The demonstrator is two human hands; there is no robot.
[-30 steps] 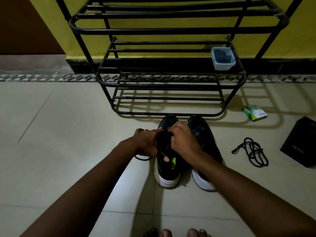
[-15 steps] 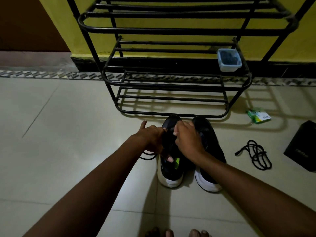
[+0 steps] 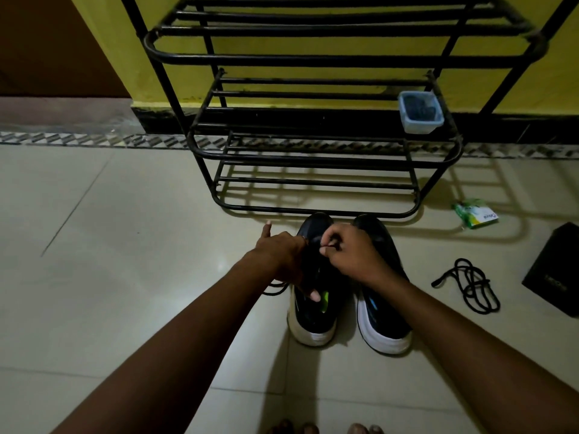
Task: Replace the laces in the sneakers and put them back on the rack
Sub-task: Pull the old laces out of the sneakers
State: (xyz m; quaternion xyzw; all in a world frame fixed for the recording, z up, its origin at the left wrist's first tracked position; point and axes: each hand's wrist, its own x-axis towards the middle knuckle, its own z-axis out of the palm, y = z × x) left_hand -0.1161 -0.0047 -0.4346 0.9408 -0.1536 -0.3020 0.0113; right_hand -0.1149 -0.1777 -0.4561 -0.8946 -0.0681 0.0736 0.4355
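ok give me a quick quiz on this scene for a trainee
1. True or false: the right sneaker stands on the rack.
2. Where is the loose lace? A on the rack; B on the floor beside the right sneaker; C inside the left sneaker.
3. Over which sneaker does the right hand pinch a lace?

Key: 1 false, it stands on the floor in front of the rack. 2 B. 3 the left sneaker.
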